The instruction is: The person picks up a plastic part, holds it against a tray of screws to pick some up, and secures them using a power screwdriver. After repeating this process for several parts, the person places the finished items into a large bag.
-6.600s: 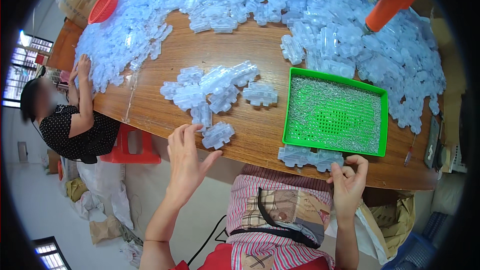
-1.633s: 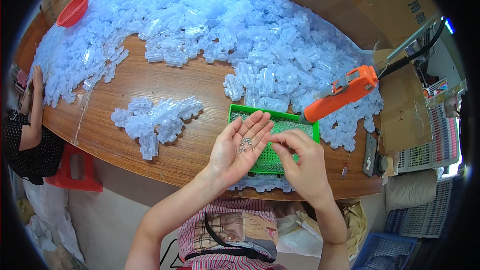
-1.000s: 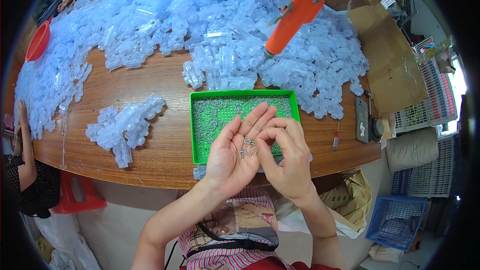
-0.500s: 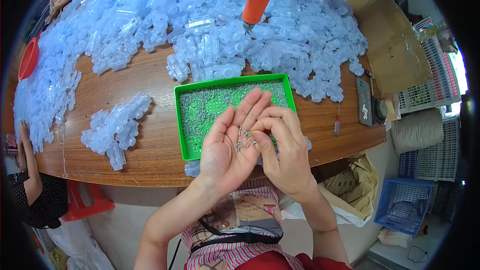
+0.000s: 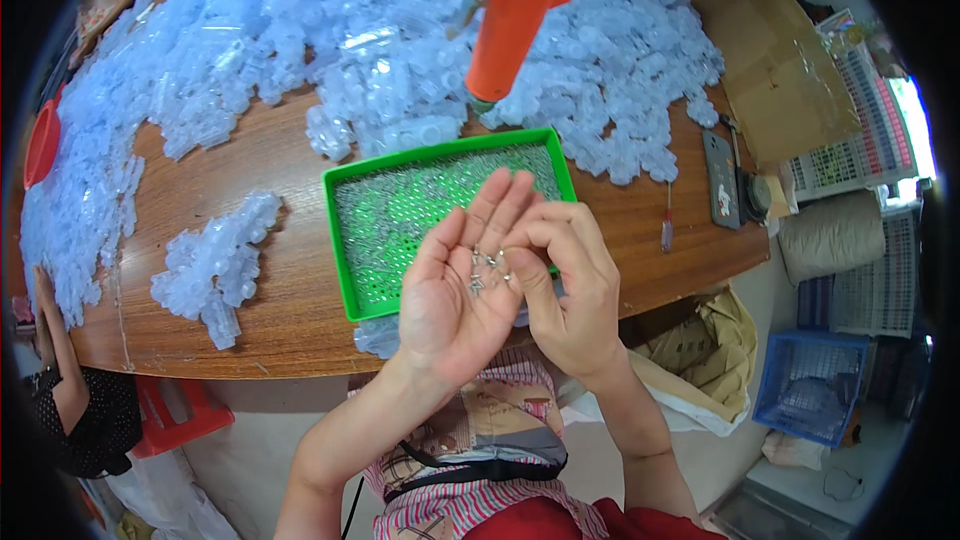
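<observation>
My left hand (image 5: 450, 310) is turned palm up over the near side of a green tray (image 5: 341, 250), fingers stretched out and slightly cupped. Several small silver screws (image 5: 477, 283) lie loose in that palm. Against its finger side, my right hand (image 5: 572, 285) is closed in a pinch, thumb to forefinger, on a small screw (image 5: 507, 277) at the tips. Many more screws (image 5: 385, 195) are spread over the perforated floor of the tray. Beyond the tray, an orange power screwdriver (image 5: 510, 25) hangs with its tip down.
Clear plastic housings (image 5: 390, 70) are heaped across the far table, with a smaller pile (image 5: 215, 260) at left. To the right are a screwdriver (image 5: 667, 225), a phone (image 5: 722, 180) and a cardboard sheet (image 5: 770, 60). Another person's arm (image 5: 62, 340) reaches in at far left.
The view has shifted a little, so the tray sits further left and the hanging orange screwdriver lower. My hands keep nearly the same pose, the right still pinching at the left palm.
</observation>
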`<state>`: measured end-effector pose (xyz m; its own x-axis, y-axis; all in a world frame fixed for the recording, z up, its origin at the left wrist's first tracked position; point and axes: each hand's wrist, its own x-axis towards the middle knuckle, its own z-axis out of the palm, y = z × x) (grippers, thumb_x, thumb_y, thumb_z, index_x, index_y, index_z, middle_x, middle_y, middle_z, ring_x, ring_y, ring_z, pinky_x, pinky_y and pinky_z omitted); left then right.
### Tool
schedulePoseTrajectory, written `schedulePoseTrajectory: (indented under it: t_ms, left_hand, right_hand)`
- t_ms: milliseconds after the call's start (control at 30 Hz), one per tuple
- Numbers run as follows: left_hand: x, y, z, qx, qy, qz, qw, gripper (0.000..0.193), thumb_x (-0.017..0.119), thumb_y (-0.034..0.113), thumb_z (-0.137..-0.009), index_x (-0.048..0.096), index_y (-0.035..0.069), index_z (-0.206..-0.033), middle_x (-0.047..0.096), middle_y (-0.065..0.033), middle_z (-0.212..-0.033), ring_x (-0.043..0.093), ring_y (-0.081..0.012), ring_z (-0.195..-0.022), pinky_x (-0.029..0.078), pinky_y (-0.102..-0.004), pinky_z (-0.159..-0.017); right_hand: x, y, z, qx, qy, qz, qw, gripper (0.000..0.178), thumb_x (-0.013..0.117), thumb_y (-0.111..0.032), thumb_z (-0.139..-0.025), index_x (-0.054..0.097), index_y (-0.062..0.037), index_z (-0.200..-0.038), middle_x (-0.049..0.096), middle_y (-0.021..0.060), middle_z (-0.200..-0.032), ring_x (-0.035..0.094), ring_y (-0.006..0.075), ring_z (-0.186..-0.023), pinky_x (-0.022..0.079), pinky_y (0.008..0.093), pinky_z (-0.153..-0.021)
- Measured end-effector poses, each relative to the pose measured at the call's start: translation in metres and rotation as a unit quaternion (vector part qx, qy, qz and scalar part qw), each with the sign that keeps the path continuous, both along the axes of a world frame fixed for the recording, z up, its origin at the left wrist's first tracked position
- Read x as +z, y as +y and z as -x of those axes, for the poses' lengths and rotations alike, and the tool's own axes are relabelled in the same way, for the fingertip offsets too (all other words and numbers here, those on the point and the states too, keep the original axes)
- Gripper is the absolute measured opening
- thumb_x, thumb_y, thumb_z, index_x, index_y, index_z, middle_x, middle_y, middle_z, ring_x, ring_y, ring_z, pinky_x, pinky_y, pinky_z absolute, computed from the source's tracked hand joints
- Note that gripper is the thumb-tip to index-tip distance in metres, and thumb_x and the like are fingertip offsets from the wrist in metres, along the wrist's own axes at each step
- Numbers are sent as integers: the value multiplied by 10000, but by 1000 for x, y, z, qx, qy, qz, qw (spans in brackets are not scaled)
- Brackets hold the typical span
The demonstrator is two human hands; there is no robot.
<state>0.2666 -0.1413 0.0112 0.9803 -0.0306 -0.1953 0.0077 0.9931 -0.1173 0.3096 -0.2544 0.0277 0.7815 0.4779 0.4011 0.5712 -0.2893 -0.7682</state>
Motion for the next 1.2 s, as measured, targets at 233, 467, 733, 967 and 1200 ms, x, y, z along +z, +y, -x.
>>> schedulePoseTrajectory:
  t_ms: [233, 467, 733, 967, 1200]
  left_hand:
    - [8, -8, 6, -68, 76, -30, 994, 427, 316, 226, -992, 428, -25, -1318, 446, -161, -1383, 397, -259, -1312, 315, -391, -1111]
    - [8, -32, 2, -137, 107, -28, 984, 434, 327, 228, -988, 430, -39, -1314, 439, -166, -1392, 408, -264, -1306, 315, -384, -1108]
    - [3, -32, 15, -128, 145, -64, 979, 436, 294, 230, -995, 455, -43, -1295, 454, -183, -1374, 414, -279, -1301, 320, -393, -1113]
    - [-14, -54, 22, -167, 183, -59, 967, 415, 296, 214, -992, 485, -17, -1279, 474, -174, -1360, 438, -281, -1286, 334, -406, -1105]
    - [-14, -58, 24, -159, 201, -71, 964, 442, 294, 226, -992, 430, -44, -1315, 436, -172, -1391, 410, -258, -1307, 307, -372, -1122]
  right_hand:
    - [-18, -33, 2, -58, 105, -137, 983, 97, 626, -99, -873, 601, -11, -904, 542, 93, -938, 547, 153, -783, 450, 261, -676]
    - [-16, -71, 3, -171, 60, -98, 979, 85, 629, -90, -871, 608, -8, -876, 525, 71, -966, 520, 122, -759, 440, 238, -657]
    - [-55, -113, 6, -229, 65, 11, 971, 49, 643, -55, -845, 636, -18, -876, 551, 77, -936, 556, 167, -773, 452, 253, -641]
    - [-67, -110, 0, -222, -13, 63, 973, 81, 670, -43, -800, 648, -44, -879, 565, 72, -923, 544, 236, -820, 455, 318, -703]
    - [-70, -109, 0, -203, -54, 81, 974, 104, 674, -43, -793, 661, -55, -895, 577, 62, -919, 543, 229, -813, 455, 321, -699]
